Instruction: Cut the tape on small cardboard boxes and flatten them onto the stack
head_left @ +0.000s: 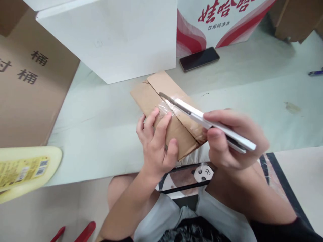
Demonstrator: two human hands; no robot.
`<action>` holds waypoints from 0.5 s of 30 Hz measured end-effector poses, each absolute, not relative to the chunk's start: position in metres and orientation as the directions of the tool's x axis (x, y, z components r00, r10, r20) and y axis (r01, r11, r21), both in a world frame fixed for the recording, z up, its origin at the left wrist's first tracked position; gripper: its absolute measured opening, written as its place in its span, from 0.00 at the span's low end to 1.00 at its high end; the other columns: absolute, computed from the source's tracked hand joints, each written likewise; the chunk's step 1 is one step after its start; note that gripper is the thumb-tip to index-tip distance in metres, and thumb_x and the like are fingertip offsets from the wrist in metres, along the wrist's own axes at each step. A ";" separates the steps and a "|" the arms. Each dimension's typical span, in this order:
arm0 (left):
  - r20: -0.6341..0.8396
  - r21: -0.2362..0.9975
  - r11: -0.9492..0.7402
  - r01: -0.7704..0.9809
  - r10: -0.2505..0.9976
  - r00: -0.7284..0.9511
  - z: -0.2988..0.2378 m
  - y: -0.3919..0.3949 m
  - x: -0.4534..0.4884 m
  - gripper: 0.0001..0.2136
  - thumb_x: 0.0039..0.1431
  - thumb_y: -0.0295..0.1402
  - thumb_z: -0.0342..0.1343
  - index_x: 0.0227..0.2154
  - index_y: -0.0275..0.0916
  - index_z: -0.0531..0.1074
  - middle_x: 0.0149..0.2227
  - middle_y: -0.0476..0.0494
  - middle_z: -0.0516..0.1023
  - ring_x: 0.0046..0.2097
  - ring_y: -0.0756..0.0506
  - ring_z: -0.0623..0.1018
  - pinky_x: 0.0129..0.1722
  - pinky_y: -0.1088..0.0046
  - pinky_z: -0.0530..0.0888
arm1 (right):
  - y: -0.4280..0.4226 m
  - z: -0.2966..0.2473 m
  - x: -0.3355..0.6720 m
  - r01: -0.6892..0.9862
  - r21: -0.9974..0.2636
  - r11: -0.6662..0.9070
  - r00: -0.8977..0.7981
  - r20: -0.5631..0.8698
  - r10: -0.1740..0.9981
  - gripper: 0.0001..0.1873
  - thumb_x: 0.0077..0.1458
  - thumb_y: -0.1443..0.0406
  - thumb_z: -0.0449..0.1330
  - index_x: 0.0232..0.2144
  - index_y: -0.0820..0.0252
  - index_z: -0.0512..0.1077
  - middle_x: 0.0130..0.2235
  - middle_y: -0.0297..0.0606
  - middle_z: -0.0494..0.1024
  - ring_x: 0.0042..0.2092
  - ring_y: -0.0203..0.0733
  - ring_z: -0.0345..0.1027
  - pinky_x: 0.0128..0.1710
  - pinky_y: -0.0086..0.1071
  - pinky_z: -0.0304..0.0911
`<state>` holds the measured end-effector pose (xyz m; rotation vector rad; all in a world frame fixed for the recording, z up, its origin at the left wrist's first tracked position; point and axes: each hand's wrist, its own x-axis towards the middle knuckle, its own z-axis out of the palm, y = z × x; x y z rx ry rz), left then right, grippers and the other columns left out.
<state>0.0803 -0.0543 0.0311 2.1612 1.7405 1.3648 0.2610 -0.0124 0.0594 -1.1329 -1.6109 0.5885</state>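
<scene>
A small brown cardboard box [174, 124] lies in front of me by the table's near edge, a slit seam running along its top face. Clear tape [165, 107] crosses the seam near the middle. My left hand [157, 141] grips the box from its near left side, with fingertips on the top face beside the tape. My right hand [234, 139] is closed around a white utility knife [202, 117], its blade out and pointing to the upper left. The blade tip is over the seam; whether it touches the cardboard I cannot tell.
A large white box [113, 40] and a red-and-white carton [217, 23] stand behind, with a black phone [200, 59] before the carton. At left are a big brown carton [32, 77] and a pale yellow bottle [30, 168]. A panda-patterned item [186, 179] rests by my lap.
</scene>
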 end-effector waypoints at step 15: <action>0.586 0.508 -0.371 0.778 0.810 0.003 0.030 -0.054 0.078 0.22 0.71 0.44 0.42 0.62 0.45 0.68 0.65 0.35 0.69 0.66 0.37 0.68 0.70 0.49 0.55 | -0.016 0.067 0.246 0.480 -0.580 0.658 -0.157 0.681 0.715 0.05 0.64 0.63 0.59 0.39 0.52 0.76 0.29 0.33 0.78 0.25 0.37 0.67 0.24 0.33 0.65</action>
